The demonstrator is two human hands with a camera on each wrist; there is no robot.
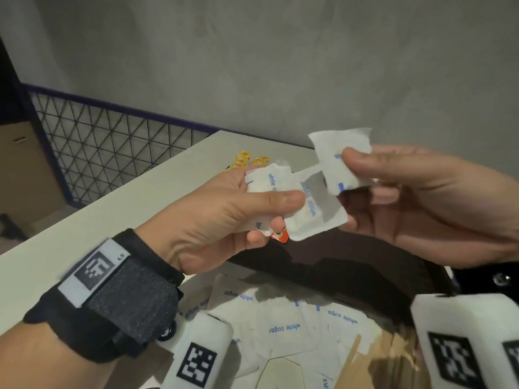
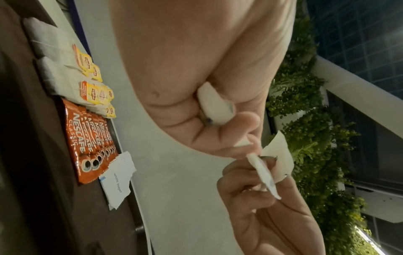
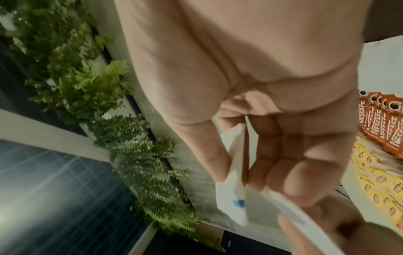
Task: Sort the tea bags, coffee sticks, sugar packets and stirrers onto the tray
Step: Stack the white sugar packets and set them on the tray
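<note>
Above the dark brown tray (image 1: pixel 351 273), my left hand (image 1: pixel 276 211) grips several white sugar packets (image 1: pixel 317 214) between thumb and fingers. My right hand (image 1: pixel 354 175) pinches one more sugar packet (image 1: pixel 337 147) just right of them; a thin paper strip still joins it to the bunch. In the left wrist view the tray (image 2: pixel 32 155) holds a row of tea bags (image 2: pixel 65 75) with yellow tags, orange coffee sticks (image 2: pixel 87 146) and a sugar packet (image 2: pixel 115 181). The right wrist view shows the pinched packet (image 3: pixel 233 195). No stirrers are in view.
A heap of loose sugar packets (image 1: pixel 280 327) lies on the white table near me, below the hands. A wire mesh fence (image 1: pixel 112 153) runs along the table's left side, and a grey wall (image 1: pixel 280 66) stands behind it.
</note>
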